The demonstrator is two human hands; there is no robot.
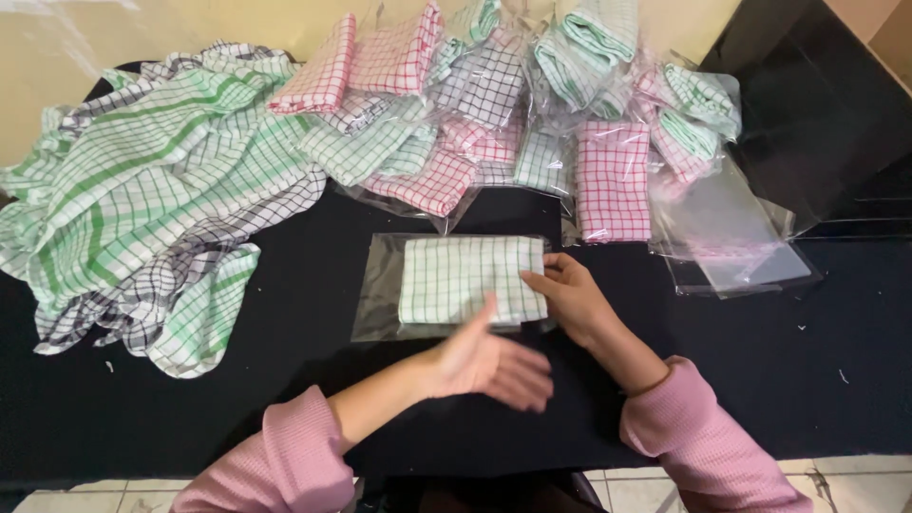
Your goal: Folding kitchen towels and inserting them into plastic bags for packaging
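The left grip [489, 361] is open, fingers spread and a little blurred, holding nothing; it hovers just below the bagged cloth [472, 279], its fingertips near the cloth's lower edge. The right grip [570, 294] is loosely curled, its fingertips [534, 277] resting on the cloth's right end where the clear bag's [380, 285] mouth seems to be; whether it pinches the plastic or only presses on it cannot be told.

Taking the bagged cloth as the landmark and going left to right: far to its left lies a loose heap [142, 209] of green and dark checked cloths, spilling over the counter [313, 408] edge. The cloth itself, folded, green-checked, lies flat on the black counter with its long axis running left to right, sitting toward the right of its bag so an empty stretch of plastic shows on its left. Above it, a pile [475, 104] of packed cloths in pink, green and black checks is stacked along the back. Up and to its right lies a folded pink cloth [614, 180], and further right a stack of empty clear bags [736, 242].

The cloth lies directly ahead of both hands, up from the left grip and leftward from the right. The right hand is the nearer, already in contact at the short end; the left is close but apart.
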